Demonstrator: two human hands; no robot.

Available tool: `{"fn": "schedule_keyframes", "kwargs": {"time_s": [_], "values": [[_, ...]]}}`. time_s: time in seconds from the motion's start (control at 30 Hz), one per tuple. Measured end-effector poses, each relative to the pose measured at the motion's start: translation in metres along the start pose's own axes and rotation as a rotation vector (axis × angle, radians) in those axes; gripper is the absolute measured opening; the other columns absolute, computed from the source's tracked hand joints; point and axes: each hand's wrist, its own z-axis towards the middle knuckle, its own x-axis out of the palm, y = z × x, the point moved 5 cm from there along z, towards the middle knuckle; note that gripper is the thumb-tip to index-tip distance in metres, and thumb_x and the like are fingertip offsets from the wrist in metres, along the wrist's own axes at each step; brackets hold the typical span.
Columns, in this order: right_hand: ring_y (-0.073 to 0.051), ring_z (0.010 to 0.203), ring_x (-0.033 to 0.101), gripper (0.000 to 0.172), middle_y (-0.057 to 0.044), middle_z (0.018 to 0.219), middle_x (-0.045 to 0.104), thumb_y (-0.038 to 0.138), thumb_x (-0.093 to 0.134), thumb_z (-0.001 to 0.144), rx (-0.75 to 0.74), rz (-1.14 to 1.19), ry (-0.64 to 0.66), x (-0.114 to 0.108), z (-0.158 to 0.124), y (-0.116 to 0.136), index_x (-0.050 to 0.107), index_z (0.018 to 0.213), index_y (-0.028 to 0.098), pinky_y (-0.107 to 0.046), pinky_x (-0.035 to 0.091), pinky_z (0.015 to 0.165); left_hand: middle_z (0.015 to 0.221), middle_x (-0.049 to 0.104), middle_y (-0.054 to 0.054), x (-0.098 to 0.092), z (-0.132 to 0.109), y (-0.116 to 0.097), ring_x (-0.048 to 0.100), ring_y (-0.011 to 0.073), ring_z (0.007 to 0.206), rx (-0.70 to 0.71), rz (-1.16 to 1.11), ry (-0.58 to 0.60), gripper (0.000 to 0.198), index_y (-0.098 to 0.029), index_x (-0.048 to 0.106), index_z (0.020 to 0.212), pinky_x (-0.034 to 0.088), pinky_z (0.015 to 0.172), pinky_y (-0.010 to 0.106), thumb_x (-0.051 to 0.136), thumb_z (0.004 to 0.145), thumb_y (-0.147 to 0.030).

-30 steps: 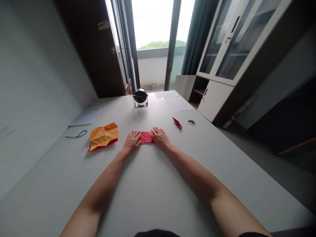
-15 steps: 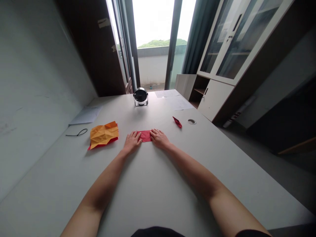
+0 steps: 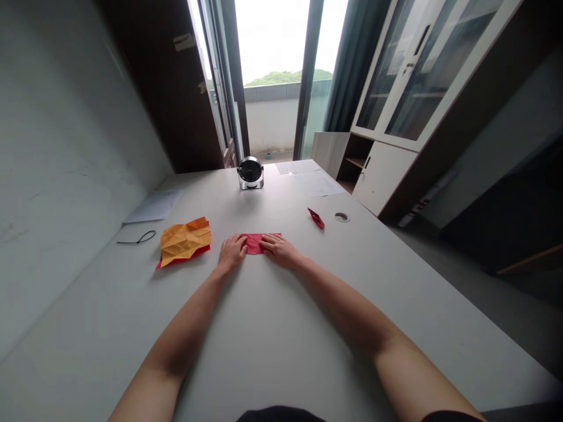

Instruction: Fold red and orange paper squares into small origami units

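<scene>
A folded strip of red paper [image 3: 254,244] lies flat on the white table [image 3: 264,328], creased across its face. Resting on its left end is my left hand [image 3: 233,251], palm down with fingers stretched forward. My right hand [image 3: 278,248] lies flat over the right part, fingers extended and pointing left toward the paper's middle. A bare stretch of red shows between both hands, and a thin edge shows beyond the right fingers. Neither hand grips the paper.
Left of my hands lie crumpled orange and red sheets [image 3: 185,239], with a black cable tie [image 3: 137,238] and white papers [image 3: 153,206] further left. A small folded red paper boat [image 3: 315,218] lies right, near a round table hole [image 3: 341,217]. A small black fan [image 3: 250,172] stands at the back.
My right hand has slid a little left over the red paper, uncovering its far right edge. My left hand has shifted slightly left.
</scene>
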Motion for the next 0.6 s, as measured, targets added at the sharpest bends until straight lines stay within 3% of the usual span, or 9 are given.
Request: {"fn": "schedule_keyframes", "kwargs": {"time_s": [0.23, 0.6], "values": [[-0.022, 0.144, 0.035, 0.044, -0.004, 0.152, 0.045, 0.030, 0.044, 0.100, 0.016, 0.034, 0.032, 0.001, 0.000, -0.003, 0.052, 0.143, 0.028, -0.039, 0.025, 0.120, 0.143, 0.053, 0.013, -0.004, 0.001, 0.017, 0.046, 0.0279, 0.133, -0.140, 0.000, -0.108, 0.046, -0.020, 0.051, 0.140, 0.031, 0.114, 0.046, 0.047, 0.094, -0.027], [-0.025, 0.141, 0.041, 0.042, -0.006, 0.149, 0.049, 0.028, 0.052, 0.096, 0.008, 0.083, -0.041, 0.003, 0.001, -0.007, 0.058, 0.138, 0.026, -0.043, 0.031, 0.118, 0.128, 0.060, 0.012, -0.017, 0.001, 0.009, 0.056, 0.0288, 0.119, -0.033, -0.231, -0.218, 0.071, -0.025, 0.035, 0.151, 0.045, 0.104, 0.046, 0.062, 0.085, -0.020]]}}
